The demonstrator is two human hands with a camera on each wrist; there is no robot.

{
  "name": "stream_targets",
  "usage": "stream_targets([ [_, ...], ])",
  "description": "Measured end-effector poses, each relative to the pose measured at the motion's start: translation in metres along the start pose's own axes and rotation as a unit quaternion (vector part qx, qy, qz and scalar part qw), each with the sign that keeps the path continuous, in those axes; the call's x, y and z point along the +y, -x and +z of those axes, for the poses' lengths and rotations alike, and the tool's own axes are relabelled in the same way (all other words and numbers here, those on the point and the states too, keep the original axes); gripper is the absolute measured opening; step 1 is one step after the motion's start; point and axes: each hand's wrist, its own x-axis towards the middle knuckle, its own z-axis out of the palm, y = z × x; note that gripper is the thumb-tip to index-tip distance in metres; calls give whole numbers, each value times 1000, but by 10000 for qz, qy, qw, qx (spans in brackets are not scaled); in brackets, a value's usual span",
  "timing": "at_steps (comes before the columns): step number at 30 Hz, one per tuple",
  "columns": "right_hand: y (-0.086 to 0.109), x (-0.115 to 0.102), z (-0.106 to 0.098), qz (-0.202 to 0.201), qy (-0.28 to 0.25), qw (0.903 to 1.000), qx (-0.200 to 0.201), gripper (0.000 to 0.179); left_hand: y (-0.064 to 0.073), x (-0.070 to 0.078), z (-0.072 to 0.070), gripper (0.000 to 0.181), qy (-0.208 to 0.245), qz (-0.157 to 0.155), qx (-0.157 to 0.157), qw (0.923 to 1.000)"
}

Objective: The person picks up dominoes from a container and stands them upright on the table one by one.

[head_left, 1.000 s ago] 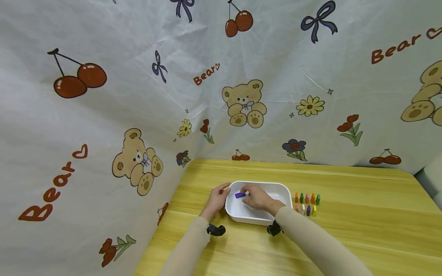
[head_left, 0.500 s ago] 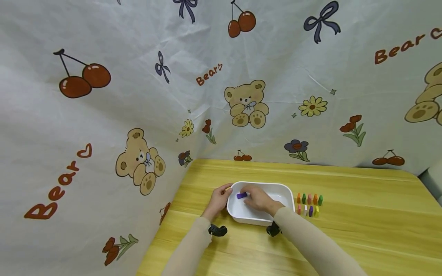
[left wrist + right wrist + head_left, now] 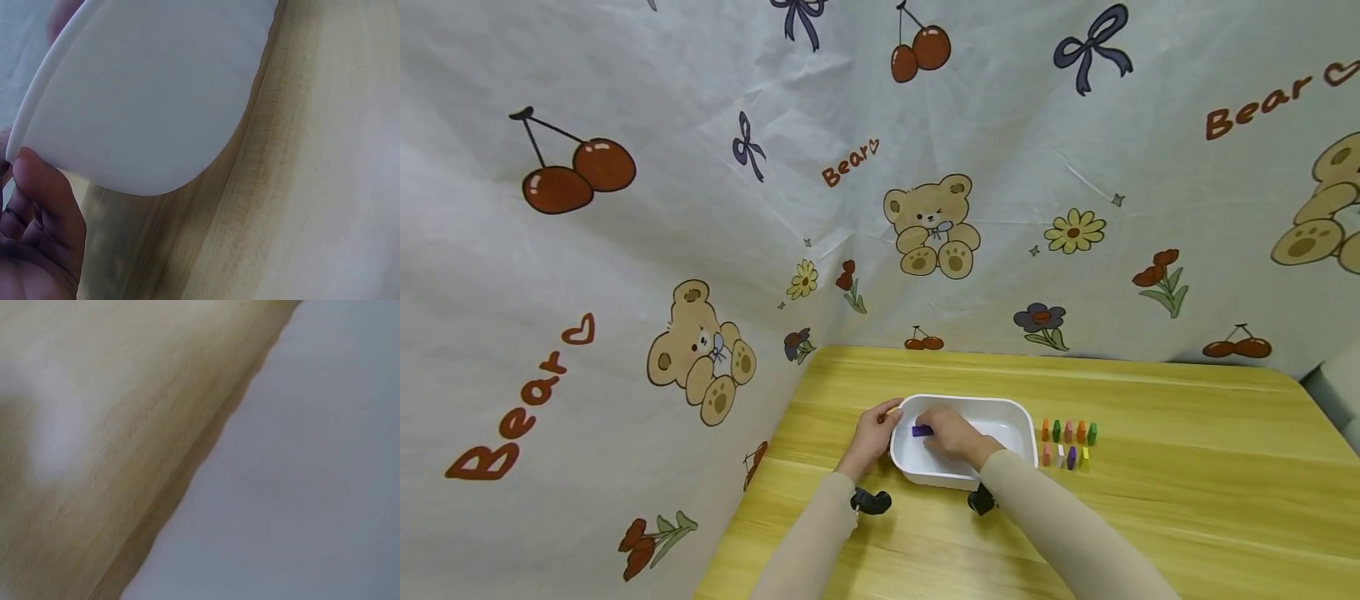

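Observation:
A white plastic basin [image 3: 962, 481] sits on the wooden table. At its left end my left hand [image 3: 871, 435] pinches the rim; in the left wrist view the thumb [image 3: 44, 187] presses up under the basin's edge [image 3: 144, 112]. Inside the basin, toward the left end, lies a small purple block [image 3: 921, 431]. My right hand [image 3: 951, 435] reaches in over the near wall and pinches this block between thumb and fingers, hiding its right part. The right wrist view catches only the basin's outer wall [image 3: 281, 475] and table, no hand.
Right of the basin, small upright blocks stand in two rows, among them a green block [image 3: 1092, 434], a purple block [image 3: 1072, 457] and a yellow block [image 3: 1084, 457]. A printed cloth [image 3: 1000, 150] hangs behind and left of the table [image 3: 1187, 483].
My right hand has moved slightly left and closed its fingers in on the purple block, covering more of it. The left hand stays at the rim.

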Motion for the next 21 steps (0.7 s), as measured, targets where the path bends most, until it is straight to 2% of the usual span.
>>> stream_targets([
  [3, 0, -3, 1, -143, 391, 9991, 38, 31, 0, 0, 0, 35, -26, 42, -22, 10000],
  [5, 1, -6, 1, -40, 478, 9988, 28, 31, 1, 0, 0, 35, -61, 70, -20, 10000],
  [9, -1, -13, 2, 299, 403, 9987, 18, 32, 1, -3, -1, 36, -129, 71, 15, 9999],
  [15, -5, -17, 7, 724, 567, 9957, 105, 33, 1, -3, -1, 36, -116, 3, 29, 9999],
  [21, -6, -14, 9, 722, 527, 9957, 238, 21, 0, -1, 0, 36, -98, 35, 66, 9999],
])
